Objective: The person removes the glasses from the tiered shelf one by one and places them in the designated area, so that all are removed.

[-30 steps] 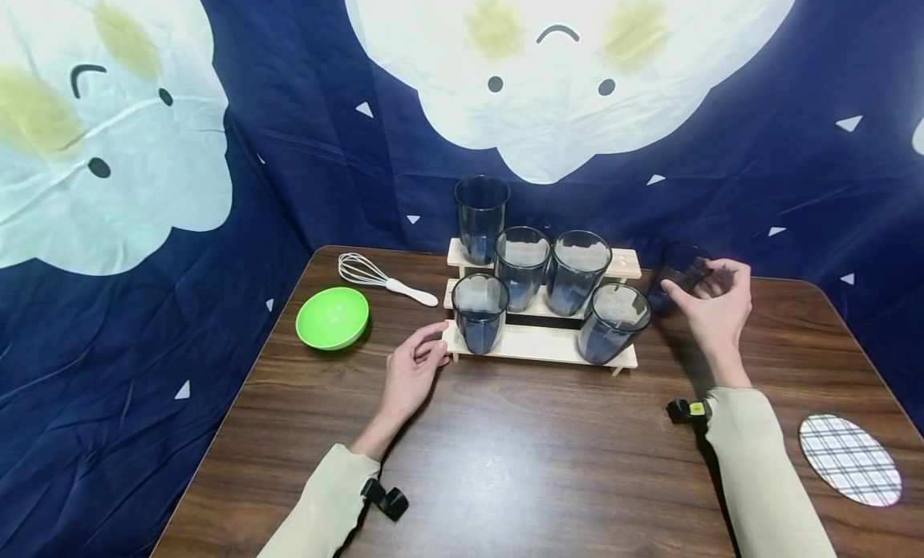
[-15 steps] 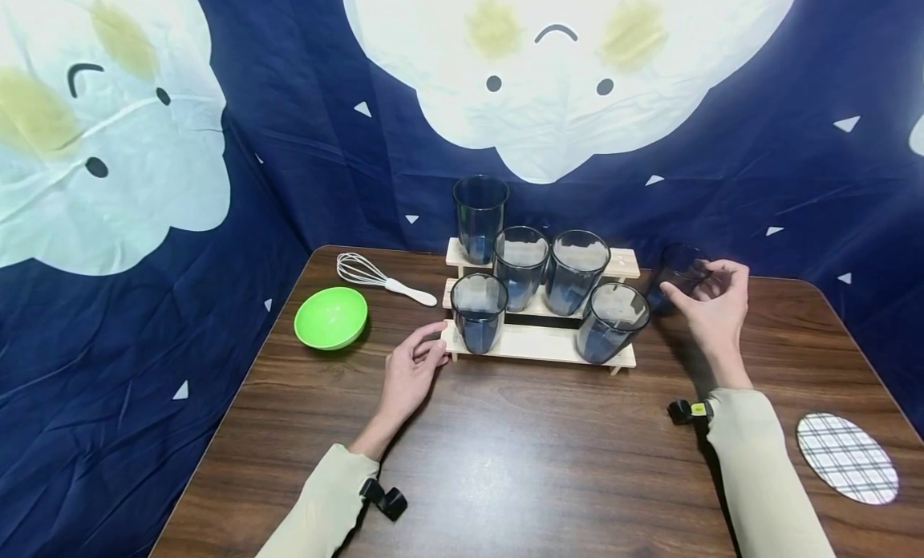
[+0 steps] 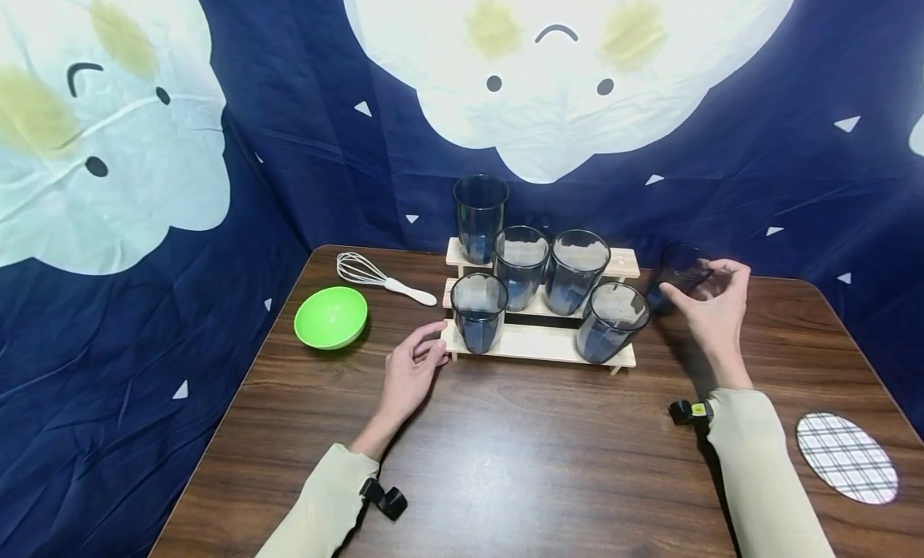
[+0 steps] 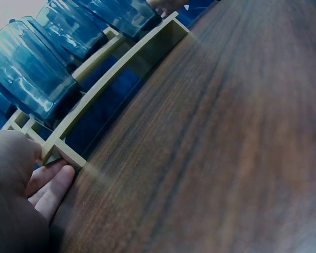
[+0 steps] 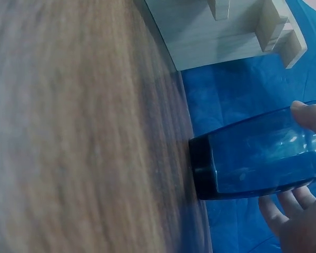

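Observation:
My right hand (image 3: 718, 305) grips a dark blue tinted glass (image 5: 263, 153) between thumb and fingers, just right of the rack. That glass stands upright, its base at the tabletop in the right wrist view. My left hand (image 3: 411, 369) holds the left end of a three-step wooden rack (image 3: 537, 343), with fingertips (image 4: 60, 184) against its end piece. On the rack's front step are a left glass (image 3: 480, 313) and a tilted right glass (image 3: 612, 324). Two more glasses (image 3: 577, 273) stand on the middle step, and one glass (image 3: 480, 220) on the top left.
A green bowl (image 3: 330, 317) and a white whisk (image 3: 386, 281) lie left of the rack. At the right lies an oval checked mat (image 3: 847, 458). A blue cloth backdrop (image 3: 289, 125) hangs behind the wooden table (image 3: 563, 454).

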Available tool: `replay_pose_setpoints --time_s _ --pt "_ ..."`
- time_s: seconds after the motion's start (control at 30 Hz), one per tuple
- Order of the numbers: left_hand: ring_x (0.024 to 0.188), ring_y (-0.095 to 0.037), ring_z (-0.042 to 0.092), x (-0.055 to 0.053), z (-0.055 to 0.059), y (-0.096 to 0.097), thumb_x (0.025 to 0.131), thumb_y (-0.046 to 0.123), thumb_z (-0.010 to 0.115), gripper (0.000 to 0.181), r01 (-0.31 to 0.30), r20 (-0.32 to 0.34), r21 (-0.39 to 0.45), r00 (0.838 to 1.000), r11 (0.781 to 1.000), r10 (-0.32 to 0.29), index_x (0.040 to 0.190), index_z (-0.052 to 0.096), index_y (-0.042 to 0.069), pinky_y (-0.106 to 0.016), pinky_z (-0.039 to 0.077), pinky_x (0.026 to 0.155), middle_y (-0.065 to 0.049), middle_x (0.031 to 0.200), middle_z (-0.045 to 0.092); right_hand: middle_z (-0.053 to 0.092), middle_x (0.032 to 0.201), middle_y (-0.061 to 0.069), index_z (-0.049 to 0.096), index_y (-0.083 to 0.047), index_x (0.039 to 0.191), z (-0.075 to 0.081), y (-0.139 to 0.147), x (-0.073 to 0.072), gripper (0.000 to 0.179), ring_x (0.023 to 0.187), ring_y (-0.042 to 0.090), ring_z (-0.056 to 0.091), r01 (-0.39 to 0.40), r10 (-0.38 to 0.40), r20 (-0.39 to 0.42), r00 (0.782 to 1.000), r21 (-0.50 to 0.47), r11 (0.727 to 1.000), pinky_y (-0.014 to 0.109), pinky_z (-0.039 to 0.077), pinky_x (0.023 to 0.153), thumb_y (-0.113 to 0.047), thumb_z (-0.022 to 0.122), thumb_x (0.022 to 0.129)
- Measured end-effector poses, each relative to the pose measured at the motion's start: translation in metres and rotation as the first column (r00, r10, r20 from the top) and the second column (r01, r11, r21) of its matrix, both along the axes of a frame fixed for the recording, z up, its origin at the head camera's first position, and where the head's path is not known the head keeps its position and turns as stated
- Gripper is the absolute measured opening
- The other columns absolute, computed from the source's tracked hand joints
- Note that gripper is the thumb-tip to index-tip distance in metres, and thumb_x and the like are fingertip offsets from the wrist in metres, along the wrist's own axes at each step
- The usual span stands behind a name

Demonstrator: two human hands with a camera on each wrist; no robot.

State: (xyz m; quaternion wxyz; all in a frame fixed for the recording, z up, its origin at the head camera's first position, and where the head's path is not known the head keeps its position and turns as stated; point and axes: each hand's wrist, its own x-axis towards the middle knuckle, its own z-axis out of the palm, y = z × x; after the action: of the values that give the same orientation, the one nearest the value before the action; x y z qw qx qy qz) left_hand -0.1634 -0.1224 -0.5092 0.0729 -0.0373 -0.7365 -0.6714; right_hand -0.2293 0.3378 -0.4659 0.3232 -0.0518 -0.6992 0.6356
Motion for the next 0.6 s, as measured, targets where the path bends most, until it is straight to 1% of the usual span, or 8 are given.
replay_pose_setpoints --time_s 0.1,0.2,0.3,0.37,0.4,0.5,0.53,0.6 --pt "0.101 -0.046 0.081 0.0 0.0 0.0 0.107 -0.004 0.07 0.032 0.001 -0.002 -0.005 1.0 1.0 -0.001 0.138 0.074 -0.001 -0.03 0.072 0.086 -0.028 0.112 0.081 0.064 0.127 0.006 0.054 -0.011 0.128 0.0 0.0 0.0 0.072 0.105 0.011 0.065 -0.016 0.016 -0.033 0.999 -0.007 1.0 0.01 0.059 0.084 0.022 0.088 0.074" --pt "0.101 -0.047 0.081 0.0 0.0 -0.001 0.107 -0.004 0.07 0.032 0.003 -0.007 -0.005 1.0 1.0 -0.003 0.138 0.074 -0.001 -0.03 0.072 0.087 -0.028 0.113 0.08 0.063 0.127 0.011 0.054 -0.009 0.129 0.001 -0.001 -0.001 0.074 0.105 0.015 0.065 -0.055 0.05 -0.096 0.994 -0.053 0.997 0.012 0.06 0.082 0.027 0.086 0.073" --pt "0.101 -0.047 0.081 0.0 0.0 -0.001 0.107 -0.004 0.07 0.032 0.003 -0.009 -0.005 1.0 1.0 -0.003 0.138 0.074 -0.001 -0.031 0.072 0.086 -0.028 0.113 0.08 0.062 0.127 0.016 0.054 -0.006 0.129 0.002 -0.003 -0.002 0.075 0.11 0.022 0.063 -0.105 0.085 -0.178 0.98 -0.106 0.989 0.015 0.062 0.085 0.033 0.082 0.072" --pt "0.101 -0.047 0.081 0.0 0.0 -0.001 0.107 -0.004 0.07 0.032 0.004 -0.008 -0.008 1.0 1.0 -0.004 0.138 0.074 -0.001 -0.031 0.072 0.086 -0.028 0.113 0.08 0.061 0.128 0.018 0.054 -0.004 0.129 0.004 -0.005 -0.003 0.076 0.113 0.025 0.062 -0.124 0.095 -0.218 0.971 -0.124 0.984 0.018 0.063 0.09 0.037 0.08 0.071" --pt "0.101 -0.047 0.081 0.0 0.0 -0.001 0.107 -0.003 0.07 0.032 0.005 -0.007 -0.007 1.0 1.0 -0.005 0.138 0.074 -0.001 -0.031 0.072 0.087 -0.028 0.113 0.08 0.061 0.128 0.016 0.054 -0.003 0.13 0.006 -0.006 -0.003 0.076 0.115 0.025 0.062 -0.112 0.086 -0.215 0.973 -0.112 0.987 0.019 0.062 0.091 0.036 0.081 0.071" --pt "0.101 -0.046 0.081 0.0 -0.001 -0.001 0.107 -0.003 0.07 0.032 0.008 -0.004 -0.006 1.0 1.0 -0.008 0.139 0.074 -0.001 -0.031 0.072 0.087 -0.028 0.114 0.08 0.062 0.129 0.006 0.055 -0.001 0.134 0.023 -0.016 0.008 0.07 0.121 0.02 0.06 0.005 -0.004 -0.127 0.992 0.004 1.0 0.02 0.057 0.1 0.025 0.085 0.076" --pt "0.101 -0.047 0.081 0.0 -0.001 -0.001 0.107 -0.003 0.07 0.032 0.009 -0.003 -0.005 1.0 1.0 -0.009 0.139 0.074 -0.001 -0.032 0.072 0.087 -0.028 0.114 0.08 0.062 0.129 0.001 0.056 0.0 0.135 0.026 -0.017 0.011 0.069 0.123 0.017 0.06 0.049 -0.044 -0.09 0.995 0.059 0.997 0.02 0.055 0.102 0.02 0.087 0.077" --pt "0.102 -0.047 0.08 0.0 -0.001 -0.001 0.107 -0.004 0.07 0.032 0.008 -0.002 -0.002 1.0 1.0 -0.008 0.139 0.074 -0.001 -0.032 0.072 0.087 -0.028 0.116 0.08 0.061 0.129 -0.007 0.057 -0.002 0.138 0.03 -0.017 0.013 0.07 0.125 0.012 0.058 0.123 -0.121 -0.026 0.992 0.153 0.98 0.019 0.051 0.105 0.01 0.091 0.078"
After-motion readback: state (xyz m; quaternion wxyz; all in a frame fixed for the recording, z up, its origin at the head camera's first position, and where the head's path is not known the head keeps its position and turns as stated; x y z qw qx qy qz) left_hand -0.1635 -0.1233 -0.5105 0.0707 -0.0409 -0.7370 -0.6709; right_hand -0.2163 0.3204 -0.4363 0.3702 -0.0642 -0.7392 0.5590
